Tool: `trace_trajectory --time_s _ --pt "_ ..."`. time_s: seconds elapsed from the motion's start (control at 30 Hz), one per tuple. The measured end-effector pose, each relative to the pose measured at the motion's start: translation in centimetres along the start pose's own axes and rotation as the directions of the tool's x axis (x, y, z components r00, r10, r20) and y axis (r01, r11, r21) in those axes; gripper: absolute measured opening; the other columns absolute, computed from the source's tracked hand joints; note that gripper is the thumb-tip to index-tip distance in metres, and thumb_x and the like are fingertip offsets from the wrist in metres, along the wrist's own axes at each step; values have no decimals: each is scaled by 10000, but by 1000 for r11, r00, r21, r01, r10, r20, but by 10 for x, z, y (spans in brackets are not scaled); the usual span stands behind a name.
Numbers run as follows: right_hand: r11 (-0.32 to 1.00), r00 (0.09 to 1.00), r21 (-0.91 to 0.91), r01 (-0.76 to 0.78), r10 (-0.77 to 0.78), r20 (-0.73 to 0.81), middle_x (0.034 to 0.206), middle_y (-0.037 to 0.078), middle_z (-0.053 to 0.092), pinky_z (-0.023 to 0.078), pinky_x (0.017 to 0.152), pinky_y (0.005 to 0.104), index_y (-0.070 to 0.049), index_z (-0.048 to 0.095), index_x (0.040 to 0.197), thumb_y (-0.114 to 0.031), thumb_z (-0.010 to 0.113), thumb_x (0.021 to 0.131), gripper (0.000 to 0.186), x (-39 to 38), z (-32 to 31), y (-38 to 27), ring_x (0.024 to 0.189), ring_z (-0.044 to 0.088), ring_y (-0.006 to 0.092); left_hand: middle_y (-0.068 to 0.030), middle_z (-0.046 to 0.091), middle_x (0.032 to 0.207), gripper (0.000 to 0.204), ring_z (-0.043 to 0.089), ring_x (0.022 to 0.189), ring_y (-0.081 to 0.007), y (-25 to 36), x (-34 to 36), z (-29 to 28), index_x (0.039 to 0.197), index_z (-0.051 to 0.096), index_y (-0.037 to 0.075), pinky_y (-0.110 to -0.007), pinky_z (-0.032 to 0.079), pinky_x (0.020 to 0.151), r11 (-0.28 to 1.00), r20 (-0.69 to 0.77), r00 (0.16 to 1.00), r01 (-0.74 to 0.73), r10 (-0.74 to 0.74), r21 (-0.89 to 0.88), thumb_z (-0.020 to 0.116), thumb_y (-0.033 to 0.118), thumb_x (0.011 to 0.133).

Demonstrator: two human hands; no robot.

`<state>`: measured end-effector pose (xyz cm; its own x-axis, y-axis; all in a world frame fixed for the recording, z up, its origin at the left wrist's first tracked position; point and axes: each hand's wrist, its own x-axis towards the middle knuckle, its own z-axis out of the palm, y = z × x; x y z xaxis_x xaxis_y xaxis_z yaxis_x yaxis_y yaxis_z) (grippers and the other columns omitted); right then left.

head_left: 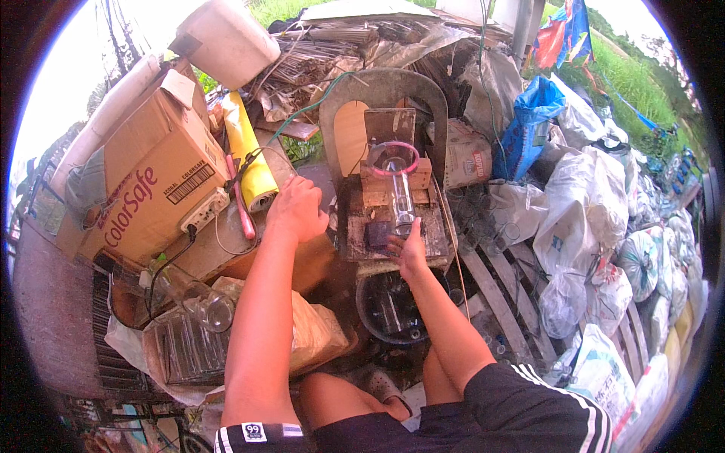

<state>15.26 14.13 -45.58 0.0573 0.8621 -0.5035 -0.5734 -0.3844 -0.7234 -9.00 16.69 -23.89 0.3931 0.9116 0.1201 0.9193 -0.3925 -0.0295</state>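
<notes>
My right hand grips the lower end of a clear glass bottle, thumb and fingers around its base. The bottle lies on a small wooden stand, pointing away from me, and its far part passes at a pink ring. This stand rests on a grey plastic chair. To the left, my left hand is closed in a fist beside a yellow roll and some thin cables. Whatever its fingers hold, if anything, is hidden.
A black basin with glass pieces sits below the stand. At left are a cardboard box, a power strip, a pink-handled tool and glass bottles. Stuffed plastic bags pile up at right beside wooden slats.
</notes>
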Motion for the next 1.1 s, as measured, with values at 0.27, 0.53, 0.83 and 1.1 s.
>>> trace_trajectory --time_s 0.27,0.53,0.83,1.1 --pt "911 897 -286 299 -370 -241 1267 165 554 575 734 362 -20 249 1498 -492 805 972 900 -7 16 7 1017 636 227 -175 709 1138 251 603 1276 -342 -1 1 1 930 761 32 -471 368 1269 1000 10 1000 -7 7 4 729 252 815" --pt "995 981 7 96 -93 -172 1088 187 731 521 749 396 -33 327 1507 -691 616 1015 871 1 10 5 771 669 220 -178 704 1151 262 602 1279 -344 -1 1 1 951 759 32 -473 357 1281 1000 9 1000 -3 3 -3 740 258 819" --pt "999 987 -12 48 -50 -150 1056 138 694 515 688 410 -66 406 1469 -729 570 1017 819 3 5 4 809 634 206 -178 712 1125 243 610 1263 -347 0 0 -1 928 761 32 -467 367 1273 1000 -1 1000 -3 3 -7 741 243 809" --pt "938 916 -225 263 -316 -247 1248 185 558 560 660 363 -38 244 1432 -437 820 968 841 -5 21 7 915 643 229 -177 709 1106 235 615 1249 -350 -2 0 2 908 752 33 -487 377 1263 1000 -34 999 -28 28 -9 720 241 803"
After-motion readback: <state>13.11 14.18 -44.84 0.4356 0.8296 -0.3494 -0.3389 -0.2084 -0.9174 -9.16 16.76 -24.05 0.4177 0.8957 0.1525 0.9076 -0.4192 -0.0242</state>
